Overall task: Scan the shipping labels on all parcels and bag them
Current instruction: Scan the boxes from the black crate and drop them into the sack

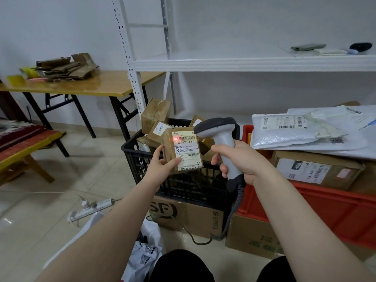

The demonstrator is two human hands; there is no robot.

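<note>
You are holding a small brown cardboard parcel (170,147) up in mid-air, over the near rim of the black plastic mesh crate (132,157), with its long axis standing roughly upright and its white shipping label (188,148) facing you. Your left hand (162,166) is gripping it from the left side, thumb curling over the lower front face and fingers wrapping behind. A red scan dot (174,139) is glowing at the left end of the top barcode, so the beam is landing on the label's edge, not across the whole code.

Just to the right of the parcel, your right hand (240,159) is clenching the handle of a grey corded barcode scanner (218,135), its dark head tilting left towards the label. I cannot tell whether your forefinger is pressing the trigger.

More brown parcels are sitting in the black crate behind. Further right, a red plastic crate (335,208) is carrying a labelled carton and white poly mailers (284,131).

The white printed plastic bag (146,257) is lying on the floor near you, below and slightly left of the parcel. Your left hand is the nearer one and already has the parcel, so bagging is likely calling for a downward move towards you.
</note>
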